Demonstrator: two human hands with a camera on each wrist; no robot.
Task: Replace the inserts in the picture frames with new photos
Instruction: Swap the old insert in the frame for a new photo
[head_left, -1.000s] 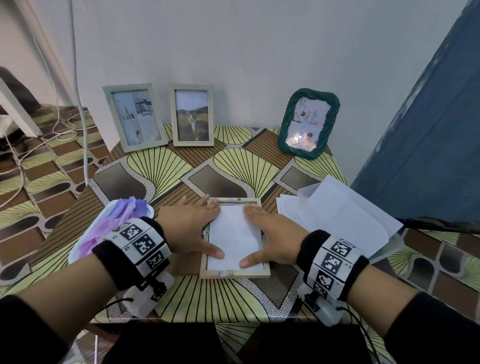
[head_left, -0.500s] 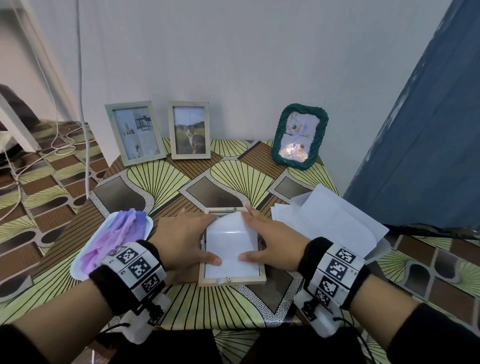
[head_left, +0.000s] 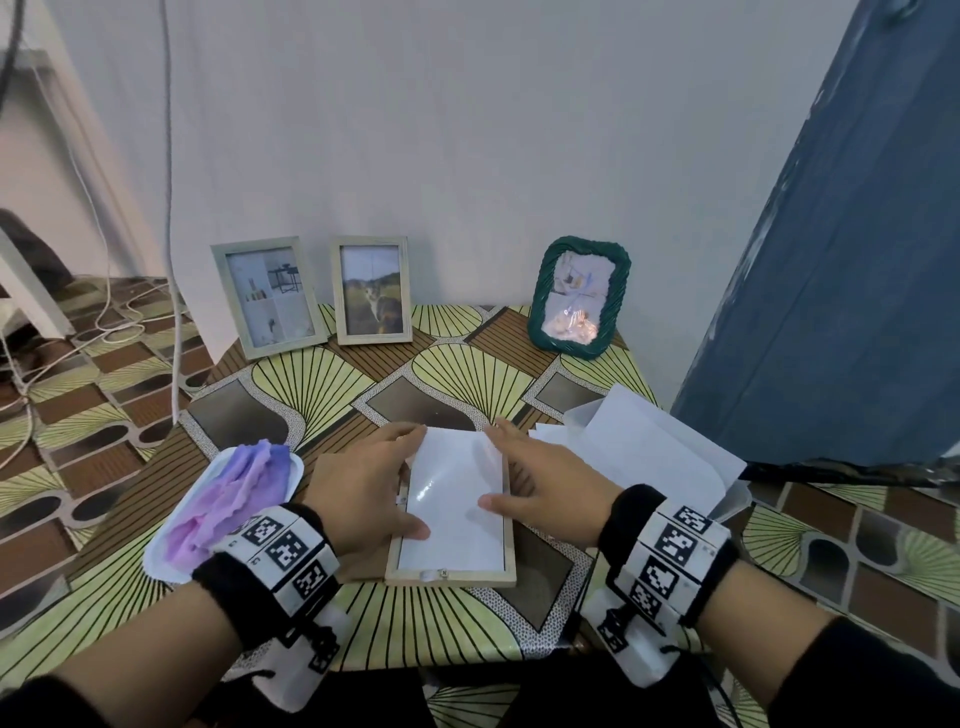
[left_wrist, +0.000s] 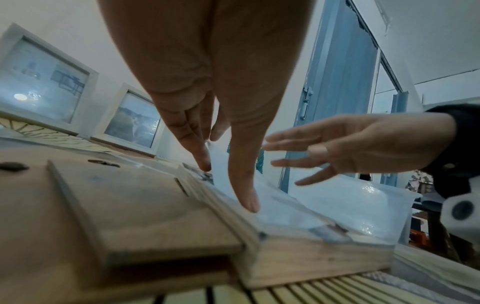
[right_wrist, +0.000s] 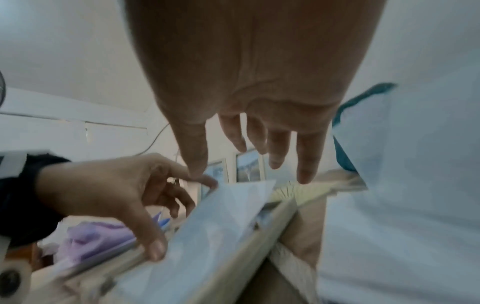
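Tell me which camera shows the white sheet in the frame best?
The head view: the whole white sheet lies visible in the wooden frame, far end lifted. The left wrist view shows a blurred part behind the thumb; the right wrist view shows it blurred.

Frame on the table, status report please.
Left hand pinches white sheet, far end lifted. Right hand open beside it. Frame face down. Nothing blocking.

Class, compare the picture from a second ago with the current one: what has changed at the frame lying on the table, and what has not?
The white sheet, flat in the wooden frame before, now has its far end lifted; the left hand pinches that edge. The right hand has lifted off, fingers spread. The frame, paper stack and standing frames are unmoved.
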